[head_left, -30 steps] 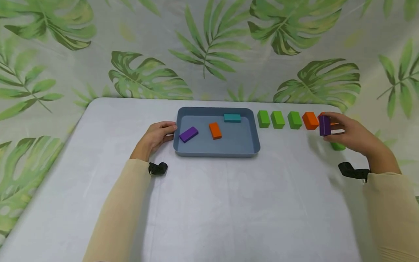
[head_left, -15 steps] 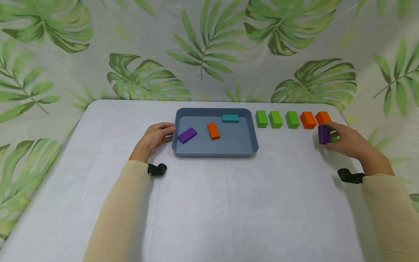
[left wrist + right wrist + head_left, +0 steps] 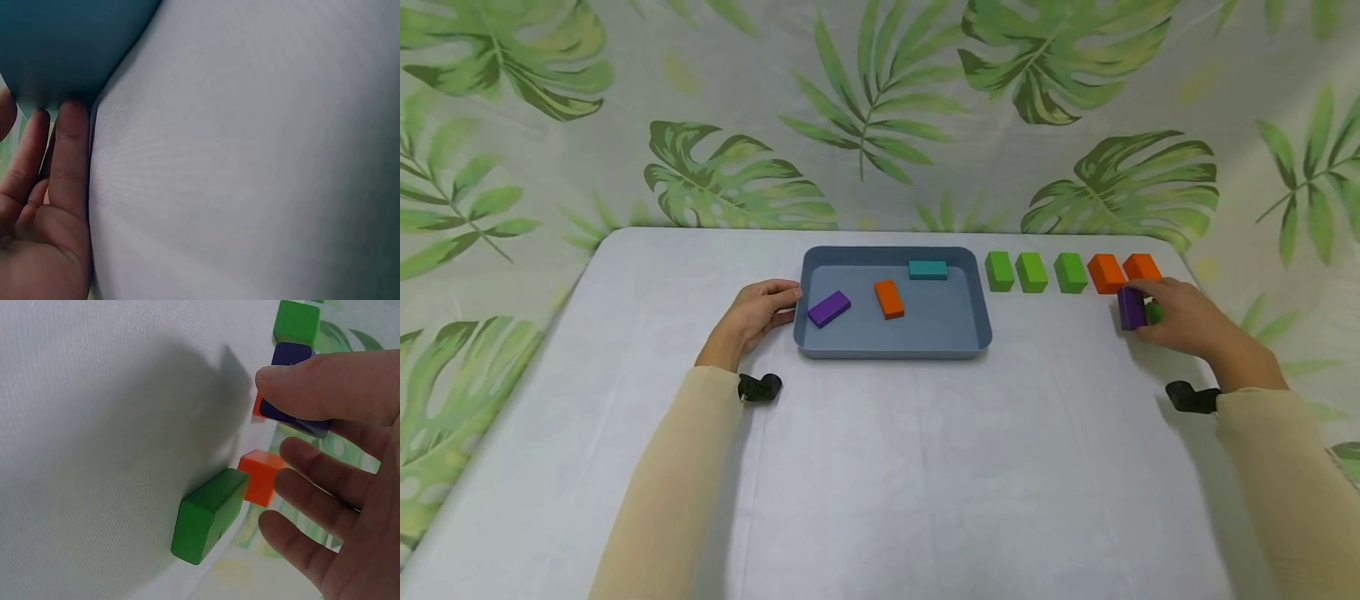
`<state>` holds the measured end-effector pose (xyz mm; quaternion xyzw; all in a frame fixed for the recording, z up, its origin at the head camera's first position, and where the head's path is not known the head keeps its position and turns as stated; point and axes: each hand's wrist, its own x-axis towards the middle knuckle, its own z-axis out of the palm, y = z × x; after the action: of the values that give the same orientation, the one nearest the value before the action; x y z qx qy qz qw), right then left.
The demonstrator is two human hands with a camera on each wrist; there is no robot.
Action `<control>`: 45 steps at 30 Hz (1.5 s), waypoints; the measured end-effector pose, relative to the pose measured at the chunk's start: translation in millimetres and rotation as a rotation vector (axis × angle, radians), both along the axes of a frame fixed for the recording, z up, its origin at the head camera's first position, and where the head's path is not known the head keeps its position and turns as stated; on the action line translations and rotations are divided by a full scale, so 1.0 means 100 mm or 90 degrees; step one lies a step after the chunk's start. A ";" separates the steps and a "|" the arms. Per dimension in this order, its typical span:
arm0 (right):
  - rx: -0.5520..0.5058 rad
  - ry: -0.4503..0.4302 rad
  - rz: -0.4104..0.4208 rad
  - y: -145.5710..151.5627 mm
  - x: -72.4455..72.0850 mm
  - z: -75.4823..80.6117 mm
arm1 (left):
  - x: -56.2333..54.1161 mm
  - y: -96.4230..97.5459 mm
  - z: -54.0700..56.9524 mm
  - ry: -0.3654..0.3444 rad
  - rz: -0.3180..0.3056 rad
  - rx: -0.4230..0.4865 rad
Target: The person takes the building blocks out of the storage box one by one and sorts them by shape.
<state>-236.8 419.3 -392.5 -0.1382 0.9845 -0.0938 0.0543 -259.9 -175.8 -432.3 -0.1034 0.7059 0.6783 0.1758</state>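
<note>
At the right end of the table my right hand (image 3: 1183,321) pinches a purple block (image 3: 1132,309) upright between thumb and fingers. In the right wrist view the thumb covers part of that block (image 3: 290,355), and the other fingers are spread apart. Beside the hand lies a green block (image 3: 209,515), mostly hidden by it in the head view. My left hand (image 3: 758,315) rests at the left side of a blue-grey tray (image 3: 895,352). Seen from the left wrist, its fairly straight fingers (image 3: 70,156) touch the tray's outer wall (image 3: 69,56).
Inside the tray lie a purple block (image 3: 830,309), an orange block (image 3: 890,300) and a teal block (image 3: 928,270). To its right runs a row of several blocks, from a green block (image 3: 999,272) to an orange block (image 3: 1142,267). A leaf-patterned cloth (image 3: 880,100) hangs behind the white table.
My right hand has come lower and slightly nearer with the purple block, then shifted a little left. More of the rear orange block shows now. The left hand stays at the tray.
</note>
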 end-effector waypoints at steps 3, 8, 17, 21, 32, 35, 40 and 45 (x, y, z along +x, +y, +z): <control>0.015 0.010 0.000 -0.01 -0.02 -0.02 | 0.00 -0.01 0.00 0.001 -0.002 -0.001; 0.021 -0.007 -0.010 -0.02 -0.02 -0.03 | 0.01 -0.01 0.00 -0.001 0.000 -0.004; 0.005 -0.012 0.009 -0.02 -0.04 -0.10 | 0.03 0.00 -0.01 0.012 0.001 0.007; 0.010 -0.011 0.010 -0.02 -0.06 -0.12 | 0.02 0.01 -0.01 0.010 -0.001 0.004; 0.044 -0.006 0.029 -0.03 -0.04 -0.13 | -0.01 0.02 -0.01 -0.002 -0.002 -0.011; 0.055 -0.013 0.023 -0.05 -0.03 -0.12 | 0.00 0.02 -0.01 0.000 -0.001 -0.008; 0.071 -0.018 0.016 -0.05 -0.02 -0.10 | 0.00 0.01 -0.02 0.004 -0.001 -0.007; 0.087 -0.027 0.004 -0.04 -0.02 -0.11 | -0.01 0.01 -0.02 0.004 0.000 -0.010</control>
<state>-238.8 415.1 -403.3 -0.1352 0.9868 -0.0288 0.0848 -260.8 -175.1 -434.7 -0.1027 0.7118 0.6730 0.1728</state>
